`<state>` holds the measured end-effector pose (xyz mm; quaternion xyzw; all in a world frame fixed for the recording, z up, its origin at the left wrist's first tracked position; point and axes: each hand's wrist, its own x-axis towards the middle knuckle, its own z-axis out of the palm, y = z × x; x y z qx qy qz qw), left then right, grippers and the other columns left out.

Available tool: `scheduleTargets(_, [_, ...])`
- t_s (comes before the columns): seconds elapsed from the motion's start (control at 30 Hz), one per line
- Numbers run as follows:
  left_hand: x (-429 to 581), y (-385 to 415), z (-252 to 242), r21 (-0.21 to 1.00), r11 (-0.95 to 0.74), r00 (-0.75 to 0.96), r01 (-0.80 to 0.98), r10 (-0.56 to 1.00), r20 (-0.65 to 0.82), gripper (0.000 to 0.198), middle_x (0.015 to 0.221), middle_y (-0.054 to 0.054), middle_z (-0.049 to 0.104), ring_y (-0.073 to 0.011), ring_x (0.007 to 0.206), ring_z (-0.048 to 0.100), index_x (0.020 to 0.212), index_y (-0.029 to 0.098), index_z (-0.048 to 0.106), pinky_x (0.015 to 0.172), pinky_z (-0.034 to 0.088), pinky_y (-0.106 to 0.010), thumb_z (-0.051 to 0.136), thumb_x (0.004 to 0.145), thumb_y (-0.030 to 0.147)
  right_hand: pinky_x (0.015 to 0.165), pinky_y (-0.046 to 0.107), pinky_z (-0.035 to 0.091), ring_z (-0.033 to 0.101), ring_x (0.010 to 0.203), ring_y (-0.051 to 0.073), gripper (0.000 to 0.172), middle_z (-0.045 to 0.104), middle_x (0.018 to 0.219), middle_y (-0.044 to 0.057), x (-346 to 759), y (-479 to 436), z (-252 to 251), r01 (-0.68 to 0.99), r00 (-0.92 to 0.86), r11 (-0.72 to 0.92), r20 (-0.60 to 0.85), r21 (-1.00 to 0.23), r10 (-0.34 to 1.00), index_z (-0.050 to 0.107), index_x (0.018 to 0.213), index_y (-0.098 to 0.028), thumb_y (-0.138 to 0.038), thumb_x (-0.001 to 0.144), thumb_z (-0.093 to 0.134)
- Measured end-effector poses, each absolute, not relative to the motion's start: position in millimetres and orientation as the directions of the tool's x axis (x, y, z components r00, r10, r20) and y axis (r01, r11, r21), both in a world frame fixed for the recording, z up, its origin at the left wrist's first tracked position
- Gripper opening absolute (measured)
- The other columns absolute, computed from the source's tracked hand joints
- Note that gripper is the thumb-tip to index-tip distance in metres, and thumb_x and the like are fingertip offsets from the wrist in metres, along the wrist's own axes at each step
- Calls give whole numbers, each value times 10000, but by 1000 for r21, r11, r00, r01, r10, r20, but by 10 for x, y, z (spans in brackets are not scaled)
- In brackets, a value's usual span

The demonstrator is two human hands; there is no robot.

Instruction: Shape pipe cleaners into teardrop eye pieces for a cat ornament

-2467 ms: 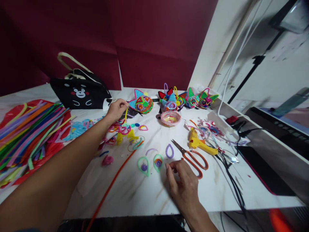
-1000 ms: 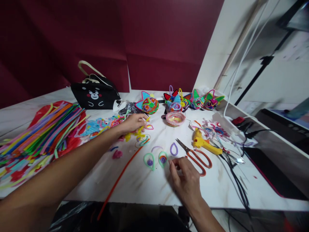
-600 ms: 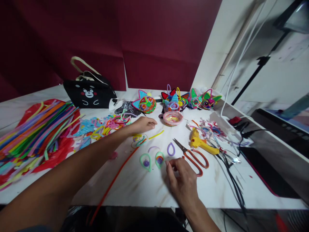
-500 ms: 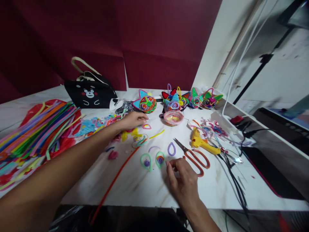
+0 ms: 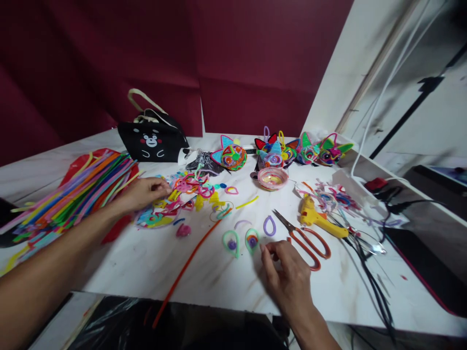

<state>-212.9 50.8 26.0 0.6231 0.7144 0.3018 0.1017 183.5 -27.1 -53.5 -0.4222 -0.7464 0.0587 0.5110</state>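
My left hand [image 5: 146, 192] is over the left side of a pile of coloured craft scraps [image 5: 189, 184], fingers curled together; anything in them is hidden. My right hand [image 5: 288, 272] rests on the table with thumb and forefinger pinched, and I cannot make out what is between them. Just left of it lies a green pipe-cleaner loop [image 5: 252, 241] with an orange and purple coil inside. A second green loop [image 5: 230, 244] holds a purple coil. Above them are a purple loop [image 5: 269, 226] and a short lilac strip [image 5: 242, 223]. Orange-handled scissors [image 5: 310, 248] lie right of the hand.
A bundle of pipe cleaners [image 5: 80, 194] lies at left, near a black bag [image 5: 153, 141]. Colourful cat-face ornaments [image 5: 233, 155] line the back behind a pink bowl [image 5: 273, 179]. A yellow glue gun [image 5: 321, 221] and cables are at right. A long orange pipe cleaner [image 5: 189, 257] crosses the front edge.
My left hand has moved left and slightly down, from beside the small pink loop to the scrap pile's left side. My right hand keeps its pose; the whole view has shifted.
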Motion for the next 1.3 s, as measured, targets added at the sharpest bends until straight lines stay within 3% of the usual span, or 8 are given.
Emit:
scheduleTargets(0.2, [-2047,536,146,364,-16,-64,931,976,208,246,713,-32,584,-195,686,533,604,215,661,652,384,-273,611,646,453,582,243,430,552,658,128,118,570,704,6,1847,-263,-545,576,-134,643,718,-504,683,579,821,-189,-175,936,563])
scheduleTargets(0.43, [-2143,587,210,149,44,-88,988,948,305,265,783,-79,608,-245,703,586,646,222,617,671,424,-331,484,732,435,583,253,430,546,655,136,135,566,700,10,1847,-264,-558,582,-139,634,706,-509,694,578,819,-193,-189,950,544])
scheduleTargets(0.53, [-2213,662,209,143,88,-127,986,946,298,284,834,-119,621,-290,745,613,715,205,659,717,461,-381,497,729,438,565,249,426,546,657,139,132,565,706,14,1845,-272,-557,569,-135,631,697,-527,705,576,817,-192,-183,946,549])
scheduleTargets(0.63, [-2194,729,134,163,52,-93,985,963,254,434,997,-154,655,-335,926,636,955,168,711,843,488,-417,514,727,480,558,243,421,544,658,136,129,559,706,11,1846,-275,-556,557,-132,630,691,-541,710,575,813,-190,-172,939,558])
scheduleTargets(0.8, [-1948,634,-139,223,-99,62,970,984,166,629,1352,-156,579,-307,1239,544,1308,158,592,1061,411,-425,422,848,551,577,251,424,540,642,130,131,551,700,2,1848,-274,-549,567,-141,627,687,-534,713,571,808,-190,-167,937,558])
scheduleTargets(0.97, [-1803,453,-416,160,-163,133,974,974,186,576,1446,-166,504,-298,1344,461,1374,140,539,1115,370,-443,340,919,431,577,253,427,537,631,127,148,545,696,2,1845,-277,-537,552,-150,621,667,-556,730,574,797,-191,-170,942,550])
scheduleTargets(1.17, [-1771,370,-435,163,-223,178,961,952,250,522,1423,-123,541,-285,1302,509,1347,186,549,1102,396,-423,331,932,416,580,252,427,534,634,130,144,550,698,6,1851,-288,-535,555,-154,620,663,-555,732,581,803,-185,-169,942,548])
scheduleTargets(1.3, [-1815,480,-235,222,-5,-55,975,963,263,501,1128,-73,719,-252,957,686,1314,216,553,886,508,-361,264,958,418,572,240,418,529,629,123,136,547,698,3,1852,-289,-539,553,-151,623,668,-554,728,582,807,-179,-159,938,551])
